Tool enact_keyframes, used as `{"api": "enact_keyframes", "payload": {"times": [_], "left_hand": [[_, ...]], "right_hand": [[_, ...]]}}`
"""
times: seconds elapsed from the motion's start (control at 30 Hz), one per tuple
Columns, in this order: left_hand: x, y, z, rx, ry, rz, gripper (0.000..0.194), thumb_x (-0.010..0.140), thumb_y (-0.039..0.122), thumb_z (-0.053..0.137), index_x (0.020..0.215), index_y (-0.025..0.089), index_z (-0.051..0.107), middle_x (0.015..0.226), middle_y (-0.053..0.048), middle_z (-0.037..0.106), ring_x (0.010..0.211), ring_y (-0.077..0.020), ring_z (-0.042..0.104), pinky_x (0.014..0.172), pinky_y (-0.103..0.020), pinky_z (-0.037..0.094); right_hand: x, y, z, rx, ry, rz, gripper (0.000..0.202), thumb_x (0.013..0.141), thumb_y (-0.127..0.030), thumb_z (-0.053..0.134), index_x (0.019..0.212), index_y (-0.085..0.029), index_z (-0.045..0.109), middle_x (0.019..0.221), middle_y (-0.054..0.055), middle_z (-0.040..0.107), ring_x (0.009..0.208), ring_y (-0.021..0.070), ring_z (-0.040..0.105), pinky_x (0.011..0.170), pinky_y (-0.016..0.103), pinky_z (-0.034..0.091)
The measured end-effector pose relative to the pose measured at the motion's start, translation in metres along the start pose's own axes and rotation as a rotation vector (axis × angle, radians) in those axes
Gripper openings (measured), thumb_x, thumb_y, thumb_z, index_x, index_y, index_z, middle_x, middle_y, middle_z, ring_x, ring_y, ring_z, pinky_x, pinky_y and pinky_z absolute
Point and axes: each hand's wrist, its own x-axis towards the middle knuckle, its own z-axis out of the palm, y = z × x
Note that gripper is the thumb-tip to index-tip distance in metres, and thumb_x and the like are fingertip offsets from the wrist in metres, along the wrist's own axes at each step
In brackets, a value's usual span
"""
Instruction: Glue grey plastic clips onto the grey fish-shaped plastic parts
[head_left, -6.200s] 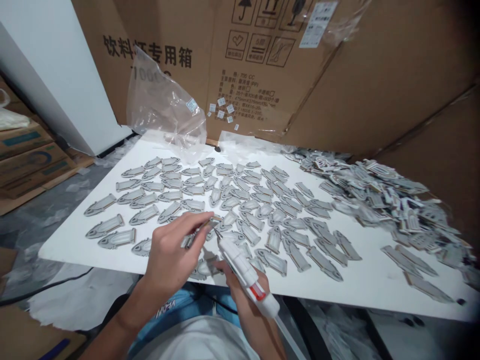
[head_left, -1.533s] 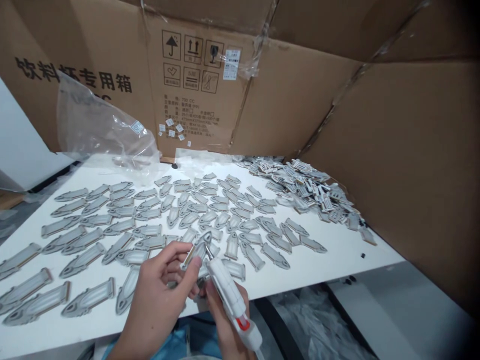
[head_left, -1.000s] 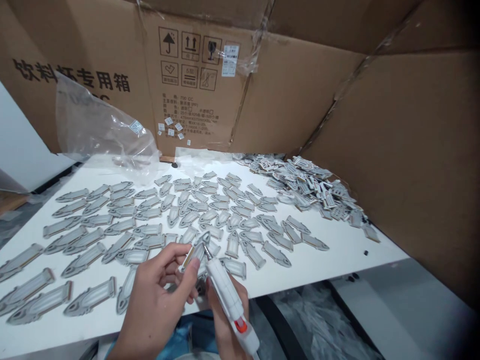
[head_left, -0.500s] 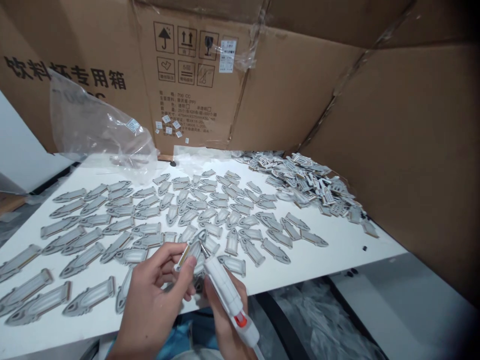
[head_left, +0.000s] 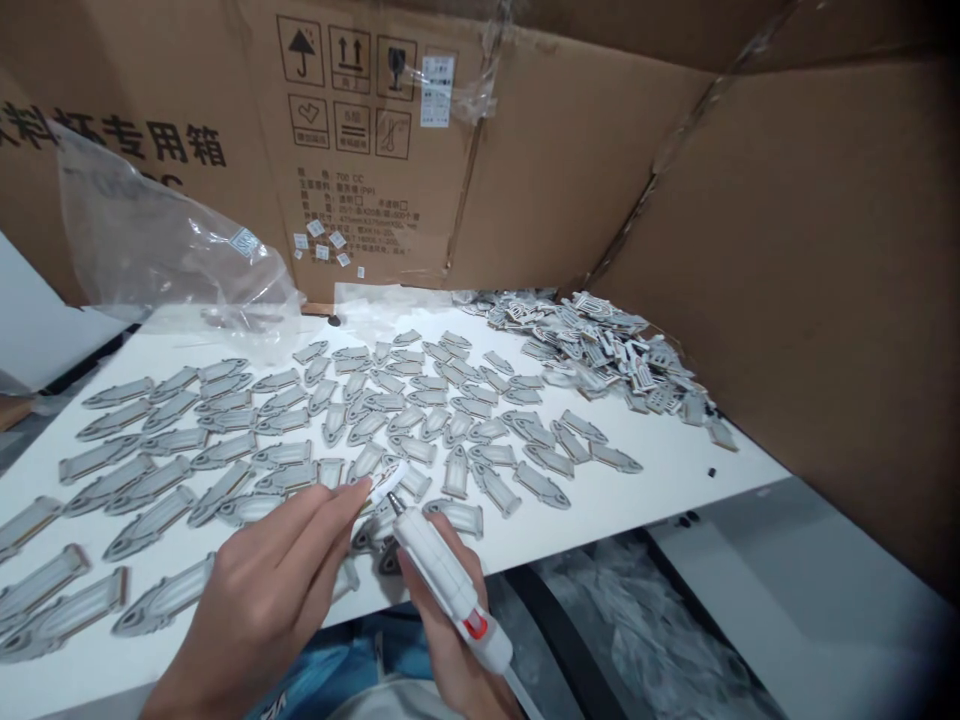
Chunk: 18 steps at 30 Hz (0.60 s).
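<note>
Between the fingertips of my left hand [head_left: 277,575] is a small grey-white part [head_left: 385,483], tilted so that a pale face shows. My right hand [head_left: 450,610] is wrapped round a white pen-like electric tool [head_left: 442,575] with a red switch and a cable at its lower end. The tool's metal tip is close beside the held part; whether they touch I cannot tell. Many flat grey pointed pieces [head_left: 541,484] lie spread on the white table [head_left: 600,520] around and beyond my hands.
A heap of similar grey pieces [head_left: 622,350] lies at the table's back right. Brown cardboard walls [head_left: 570,160] enclose the back and right. A clear plastic bag [head_left: 172,250] hangs at the left. Plastic bags [head_left: 637,620] lie below the front edge.
My left hand has turned over, back of the hand up, and the held part has tilted from its grey side to a pale face. The camera view has shifted slightly.
</note>
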Motion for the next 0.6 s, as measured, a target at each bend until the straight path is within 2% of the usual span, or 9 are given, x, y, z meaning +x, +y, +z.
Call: {"api": "enact_keyframes", "payload": {"times": [0.13, 0.33, 0.43, 0.53, 0.6], "left_hand": [[0.000, -0.005, -0.003, 0.067, -0.007, 0.052, 0.050, 0.107, 0.000, 0.061, 0.154, 0.017, 0.059, 0.110, -0.010, 0.078, 0.098, -0.0207, 0.078, 0.090, -0.028, 0.052], [0.002, -0.001, 0.001, -0.004, 0.027, -0.047, 0.043, 0.107, 0.003, 0.063, 0.147, 0.019, 0.062, 0.103, -0.006, 0.075, 0.087, -0.0178, 0.073, 0.083, -0.028, 0.051], [0.005, 0.002, 0.002, -0.099, 0.072, -0.196, 0.028, 0.106, 0.010, 0.069, 0.130, 0.024, 0.069, 0.094, -0.002, 0.074, 0.075, -0.0162, 0.065, 0.078, -0.029, 0.050], [0.006, 0.002, 0.002, -0.228, 0.100, -0.401, 0.009, 0.105, 0.024, 0.074, 0.114, 0.026, 0.073, 0.097, -0.002, 0.076, 0.084, -0.0187, 0.067, 0.082, -0.030, 0.052], [0.004, -0.001, 0.003, -0.375, 0.089, -0.603, 0.012, 0.104, 0.037, 0.078, 0.107, 0.025, 0.075, 0.100, -0.003, 0.076, 0.091, -0.0201, 0.070, 0.082, -0.029, 0.054]], "right_hand": [[0.000, -0.009, -0.005, -0.008, -0.088, 0.050, 0.031, 0.101, -0.055, 0.071, 0.106, -0.025, 0.072, 0.094, 0.000, 0.069, 0.085, 0.0170, 0.061, 0.075, 0.025, 0.046], [0.003, -0.021, -0.003, 0.011, -0.111, 0.052, 0.041, 0.104, -0.062, 0.067, 0.105, -0.022, 0.070, 0.086, -0.002, 0.061, 0.077, 0.0126, 0.050, 0.069, 0.023, 0.039], [0.002, -0.016, -0.005, 0.047, -0.108, 0.029, 0.036, 0.101, -0.058, 0.072, 0.108, -0.023, 0.069, 0.086, -0.002, 0.062, 0.075, 0.0123, 0.052, 0.068, 0.024, 0.039], [-0.001, -0.010, -0.009, 0.020, -0.099, -0.030, 0.032, 0.103, -0.054, 0.070, 0.104, -0.023, 0.068, 0.086, -0.001, 0.064, 0.075, 0.0129, 0.057, 0.070, 0.024, 0.043], [-0.003, -0.010, -0.010, -0.017, -0.061, -0.087, 0.034, 0.103, -0.055, 0.069, 0.097, -0.021, 0.068, 0.082, -0.001, 0.062, 0.072, 0.0122, 0.055, 0.068, 0.024, 0.043]]}}
